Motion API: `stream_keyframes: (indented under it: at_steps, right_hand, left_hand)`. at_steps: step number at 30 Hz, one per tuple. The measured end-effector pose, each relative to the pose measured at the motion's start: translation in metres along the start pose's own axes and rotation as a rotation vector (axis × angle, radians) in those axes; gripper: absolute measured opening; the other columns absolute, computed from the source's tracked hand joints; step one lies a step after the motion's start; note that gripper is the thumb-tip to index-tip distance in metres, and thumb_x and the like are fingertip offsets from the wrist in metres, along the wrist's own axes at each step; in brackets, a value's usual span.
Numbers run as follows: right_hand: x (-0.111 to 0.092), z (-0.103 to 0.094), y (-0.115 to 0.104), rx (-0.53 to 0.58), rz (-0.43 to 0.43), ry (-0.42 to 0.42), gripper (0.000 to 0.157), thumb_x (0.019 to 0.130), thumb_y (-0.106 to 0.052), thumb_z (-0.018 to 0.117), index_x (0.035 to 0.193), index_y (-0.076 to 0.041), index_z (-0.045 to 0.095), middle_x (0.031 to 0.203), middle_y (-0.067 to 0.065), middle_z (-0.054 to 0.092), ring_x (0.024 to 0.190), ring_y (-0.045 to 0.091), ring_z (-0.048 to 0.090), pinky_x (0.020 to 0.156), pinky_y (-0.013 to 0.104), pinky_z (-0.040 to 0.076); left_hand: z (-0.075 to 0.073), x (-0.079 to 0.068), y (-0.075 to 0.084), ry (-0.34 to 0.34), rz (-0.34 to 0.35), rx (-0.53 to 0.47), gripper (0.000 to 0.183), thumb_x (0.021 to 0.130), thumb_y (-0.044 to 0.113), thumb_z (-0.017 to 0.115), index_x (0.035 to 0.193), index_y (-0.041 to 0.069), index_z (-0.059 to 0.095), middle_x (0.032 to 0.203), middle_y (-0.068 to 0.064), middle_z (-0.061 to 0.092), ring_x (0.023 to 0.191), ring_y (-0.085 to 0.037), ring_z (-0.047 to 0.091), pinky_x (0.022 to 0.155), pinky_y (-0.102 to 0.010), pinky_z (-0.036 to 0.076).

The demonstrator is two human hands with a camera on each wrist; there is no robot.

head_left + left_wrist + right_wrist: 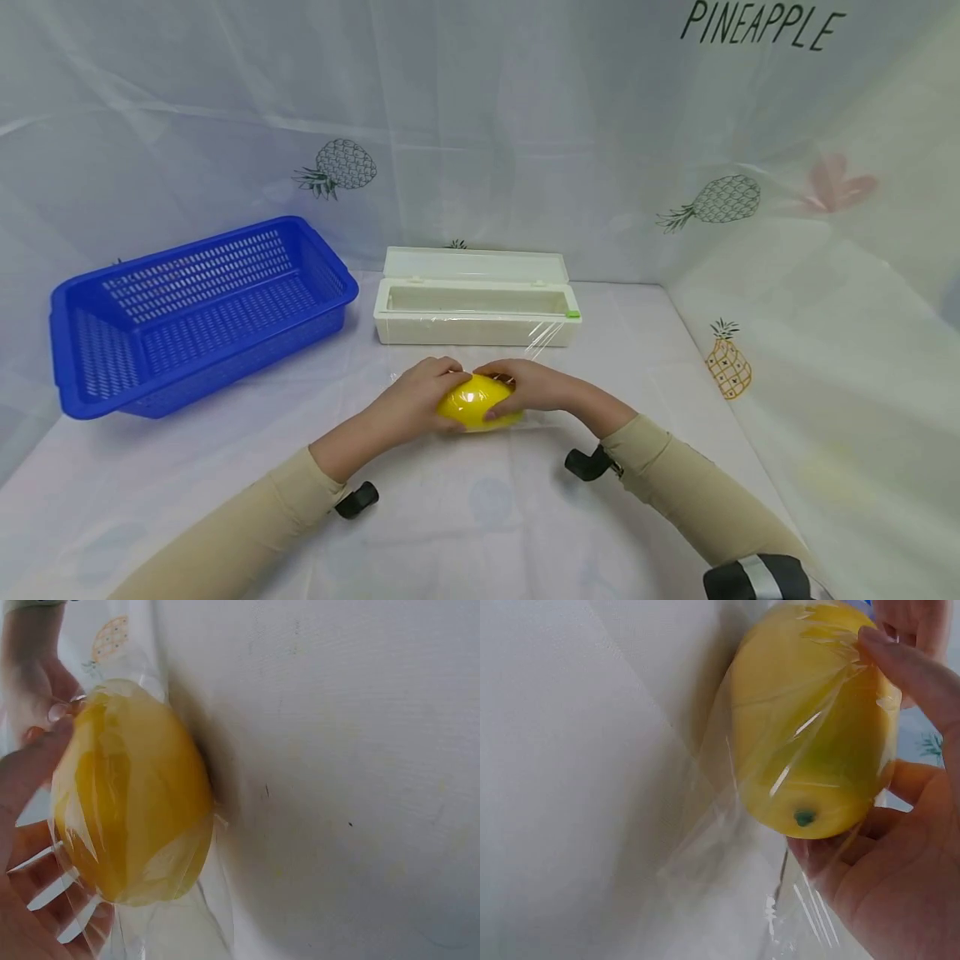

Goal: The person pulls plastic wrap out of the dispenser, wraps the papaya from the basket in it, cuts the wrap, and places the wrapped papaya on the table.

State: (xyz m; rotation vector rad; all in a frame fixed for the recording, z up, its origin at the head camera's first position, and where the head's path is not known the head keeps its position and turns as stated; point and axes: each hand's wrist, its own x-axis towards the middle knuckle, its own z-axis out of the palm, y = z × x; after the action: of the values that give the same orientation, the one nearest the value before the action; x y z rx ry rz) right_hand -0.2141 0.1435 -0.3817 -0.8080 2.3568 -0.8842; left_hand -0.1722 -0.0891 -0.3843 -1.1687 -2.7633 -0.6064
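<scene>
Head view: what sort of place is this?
Probably a makeshift recording booth: pineapple-printed sheeting forms the backdrop, and a blue basket and an open white box stand on a white-covered surface.

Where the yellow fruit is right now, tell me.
In the head view, the yellow fruit is just below centre, held between the left hand and right hand, on the near side of the open white box.
</scene>
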Motion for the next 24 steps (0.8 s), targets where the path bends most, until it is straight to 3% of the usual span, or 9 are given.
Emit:
stream_keyframes:
  at_steps: [2,5,9,15,21,24]
  right_hand:
    - [-0.003,0.001,-0.001,-0.029,0.005,0.035,0.075,0.079,-0.038,0.081,0.140,-0.009,0.050,0.134,0.002,0.054,0.117,0.020,0.051,0.100,0.040,0.043]
    - [-0.009,0.006,-0.006,-0.118,-0.029,0.154,0.079,0.077,-0.041,0.083,0.142,-0.009,0.049,0.142,0.005,0.047,0.129,0.025,0.043,0.107,0.046,0.037]
    - [-0.014,0.016,-0.012,-0.244,-0.100,0.288,0.072,0.077,-0.038,0.083,0.135,-0.007,0.055,0.138,0.007,0.052,0.128,0.026,0.045,0.106,0.046,0.038]
    - [-0.008,0.026,-0.012,-0.295,-0.095,0.265,0.070,0.076,-0.034,0.085,0.133,-0.004,0.056,0.131,0.007,0.057,0.120,0.024,0.050,0.102,0.039,0.042]
    - [0.003,0.016,-0.007,-0.247,-0.084,0.252,0.066,0.071,-0.027,0.089,0.126,-0.005,0.061,0.116,0.002,0.063,0.100,0.015,0.057,0.089,0.031,0.049]
    - [0.007,0.009,-0.003,-0.194,-0.069,0.222,0.064,0.073,-0.029,0.087,0.127,-0.006,0.062,0.117,0.000,0.064,0.097,0.012,0.056,0.085,0.029,0.049]
  left_hand:
    - [0.001,0.001,-0.001,0.001,-0.001,-0.006,0.060,0.072,0.027,0.089,0.121,0.002,0.064,0.116,-0.008,0.058,0.106,-0.026,0.053,0.096,-0.039,0.045]
    - [0.003,0.003,-0.003,0.001,-0.004,-0.006,0.059,0.071,0.023,0.089,0.120,0.001,0.064,0.117,-0.010,0.058,0.107,-0.028,0.053,0.097,-0.041,0.045]
    - [0.004,0.004,-0.008,-0.017,-0.037,-0.014,0.060,0.071,0.023,0.089,0.121,0.002,0.064,0.118,-0.009,0.059,0.109,-0.027,0.054,0.098,-0.040,0.045]
    - [0.003,0.004,-0.014,-0.047,-0.165,-0.085,0.060,0.075,0.024,0.087,0.125,0.002,0.063,0.127,-0.009,0.061,0.117,-0.027,0.055,0.103,-0.041,0.042]
    - [-0.001,0.003,-0.008,0.009,-0.127,-0.021,0.058,0.078,0.023,0.084,0.126,-0.002,0.062,0.135,-0.014,0.055,0.125,-0.032,0.048,0.106,-0.044,0.038]
    - [-0.001,0.008,-0.002,-0.042,-0.169,-0.028,0.061,0.080,0.027,0.083,0.128,0.000,0.059,0.132,-0.012,0.056,0.120,-0.030,0.051,0.104,-0.043,0.041]
